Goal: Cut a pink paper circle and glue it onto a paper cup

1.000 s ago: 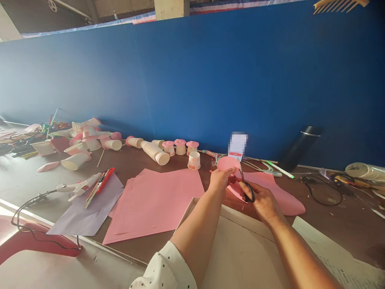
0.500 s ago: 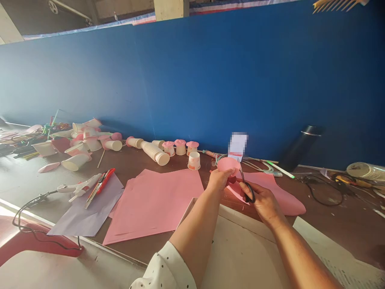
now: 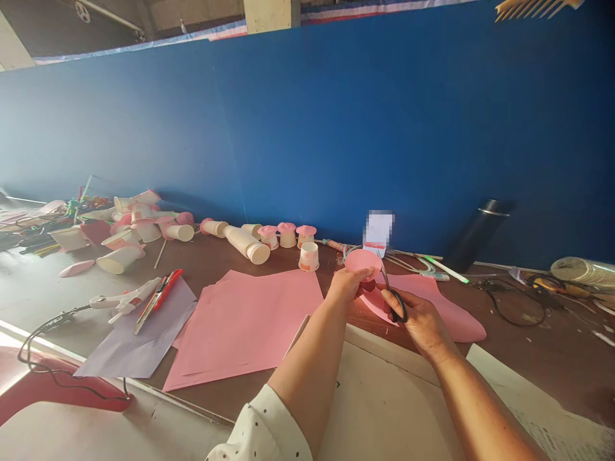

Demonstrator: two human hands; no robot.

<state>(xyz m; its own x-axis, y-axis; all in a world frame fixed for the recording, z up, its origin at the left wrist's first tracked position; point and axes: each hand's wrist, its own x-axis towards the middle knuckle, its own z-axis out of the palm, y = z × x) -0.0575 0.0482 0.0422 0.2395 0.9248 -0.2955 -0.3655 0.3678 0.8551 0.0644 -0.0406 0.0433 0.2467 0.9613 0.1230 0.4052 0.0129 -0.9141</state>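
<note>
My left hand (image 3: 353, 285) is closed on a rounded pink paper piece (image 3: 364, 261), held up over the table. My right hand (image 3: 423, 323) grips black-handled scissors (image 3: 398, 306), its fingers in the handle loops. Their blades point up along the right edge of the rounded piece; whether they are biting into the paper is hard to see. Beneath both hands lies a larger pink sheet (image 3: 449, 310) with a curved edge. A white paper cup (image 3: 309, 256) stands beyond my left hand, in front of several cups topped with pink paper caps (image 3: 287, 228).
A stack of pink paper (image 3: 254, 320) lies left of my arms, beside a glue gun (image 3: 125, 298) and a red cutter knife (image 3: 158, 299) on purple paper (image 3: 139, 339). Stacked cups (image 3: 247, 244) lie behind. A black bottle (image 3: 478, 237) and cables (image 3: 514, 304) are at right, before a blue partition (image 3: 307, 128).
Both hands hold almost the same place, with the rounded paper and scissors shifting only slightly. The whole view has moved a little to the left.
</note>
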